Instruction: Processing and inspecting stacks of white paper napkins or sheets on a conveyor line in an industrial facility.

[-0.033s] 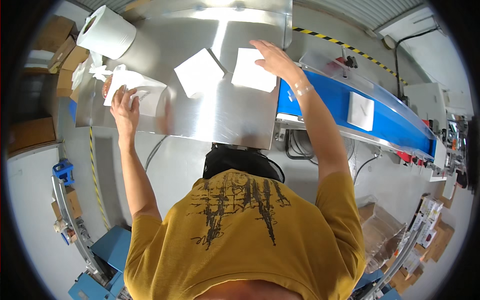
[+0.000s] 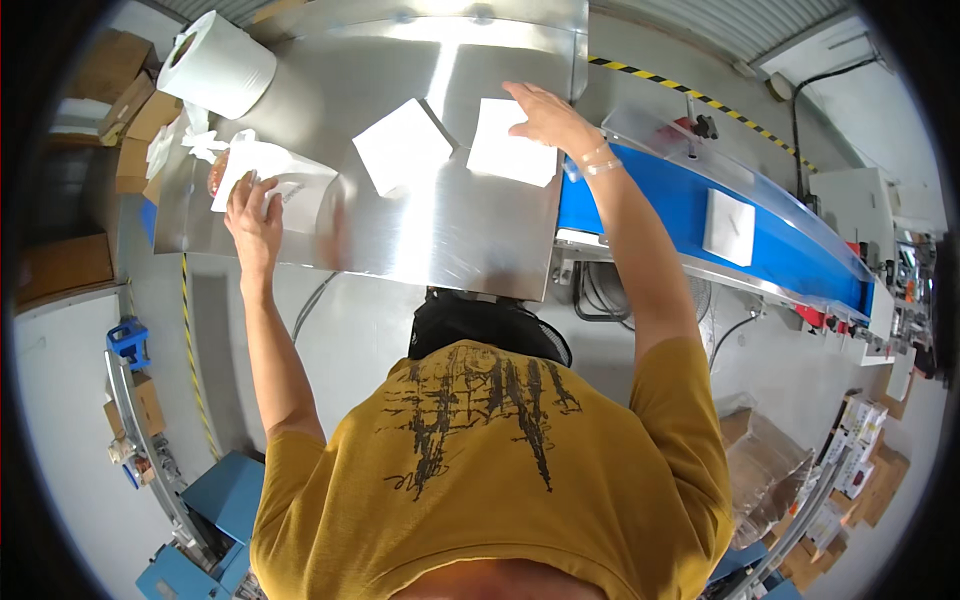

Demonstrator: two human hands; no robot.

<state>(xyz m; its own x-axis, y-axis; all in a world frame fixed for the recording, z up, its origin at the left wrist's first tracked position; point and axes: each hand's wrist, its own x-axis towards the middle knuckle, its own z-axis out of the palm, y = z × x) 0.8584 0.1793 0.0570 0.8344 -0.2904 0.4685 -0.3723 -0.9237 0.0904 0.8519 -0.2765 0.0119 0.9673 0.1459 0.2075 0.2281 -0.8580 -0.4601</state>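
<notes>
My left hand [image 2: 256,225] is at the left of the steel table, its bent fingers gripping the near edge of a white paper packet [image 2: 300,185]. A small reddish round thing [image 2: 216,173] peeks out beside that packet, mostly hidden. Fingers outstretched and held together, my right hand [image 2: 552,122] lies over the right edge of a flat white square packet [image 2: 500,150], thumb apart. Between the hands, another white square packet [image 2: 403,147] rests turned on the tabletop. One more white square packet [image 2: 729,227] sits on the blue conveyor belt [image 2: 660,205].
The steel table [image 2: 350,70] meets the belt at its right end. A large white paper roll [image 2: 218,65] stands at the back left, near crumpled white paper [image 2: 205,143]. Cardboard boxes [image 2: 150,140] are stacked beyond the left edge. A clear guard [image 2: 740,185] runs along the belt's far side.
The packet on the belt has shifted slightly to the right. Both hands keep their places on the packets; the whole view has moved a little.
</notes>
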